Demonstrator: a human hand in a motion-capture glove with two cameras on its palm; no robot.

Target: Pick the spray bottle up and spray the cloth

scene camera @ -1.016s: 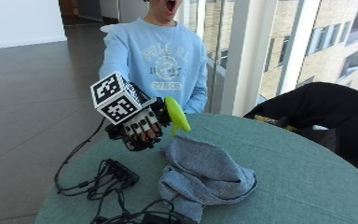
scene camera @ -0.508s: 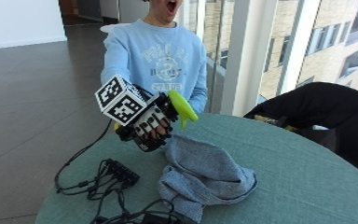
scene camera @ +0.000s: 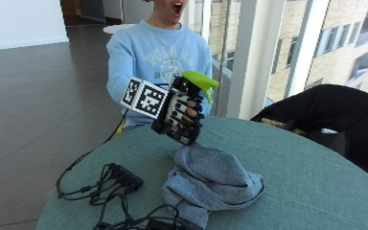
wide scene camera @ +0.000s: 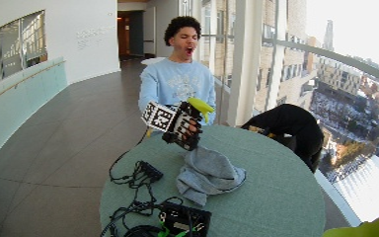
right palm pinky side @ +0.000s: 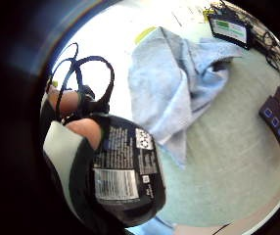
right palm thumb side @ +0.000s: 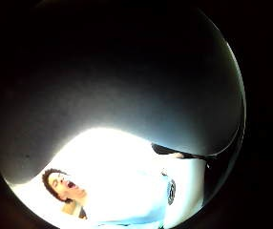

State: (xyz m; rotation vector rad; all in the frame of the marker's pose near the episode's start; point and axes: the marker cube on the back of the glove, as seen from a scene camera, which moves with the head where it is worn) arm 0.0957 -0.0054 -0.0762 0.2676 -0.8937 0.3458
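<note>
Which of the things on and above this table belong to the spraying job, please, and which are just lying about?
Part of the job:
- spray bottle, gripped in the gloved right hand above the table
- grey cloth, crumpled on the green table

Just lying about:
- black cables near the table edge
- black box with a green label
- black garment beyond the table

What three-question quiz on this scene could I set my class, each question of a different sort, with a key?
1. True or false: the cloth is folded flat.
2. The right hand grips the bottle: A on the table, B in the air, C inside the cloth.
3. Fill in: the bottle's spray head is ____ in colour.

Key: 1 false, it lies crumpled; 2 B; 3 green.
</note>
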